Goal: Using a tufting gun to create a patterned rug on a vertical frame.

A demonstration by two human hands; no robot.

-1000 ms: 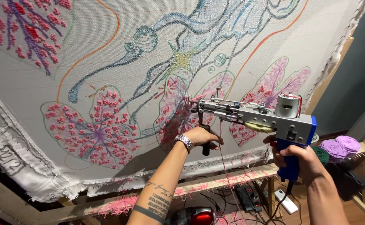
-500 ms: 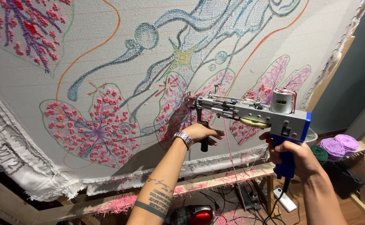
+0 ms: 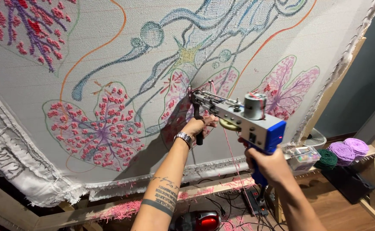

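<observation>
So the grey metal tufting gun with the blue plastic rear housing (image 3: 239,117) is up against the stretched off-white tufting cloth (image 3: 110,47), needle end pressed into the pink leaf shape (image 3: 183,102) near the middle of the design. It sits roughly level and square to the fabric, which looks deliberate to me, since the needle has to punch straight in rather than skid along the weave.

Two-handed grip here. The left hand (image 3: 199,126) is wrapped closed around the black front handle, right behind the needle, so it can steer and push the nose into the cloth. The right hand (image 3: 266,164) is closed tight on the blue rear grip below the motor, carrying the weight from behind. A silver wristwatch (image 3: 182,137) sits on the left wrist.

A thin pink yarn strand (image 3: 232,158) hangs down from the gun, loose, I'd guess so it feeds without snagging.

Further out: a big pink flower motif (image 3: 100,128) to the left, another pink leaf (image 3: 288,87) to the right, blue-grey swirl lines (image 3: 204,25) above. The cloth is hooked on a wooden frame (image 3: 337,85), with pink yarn scraps (image 3: 119,209) along the bottom rail. Purple and green yarn cakes (image 3: 343,152) sit on a ledge to the right, well apart from the gun.
</observation>
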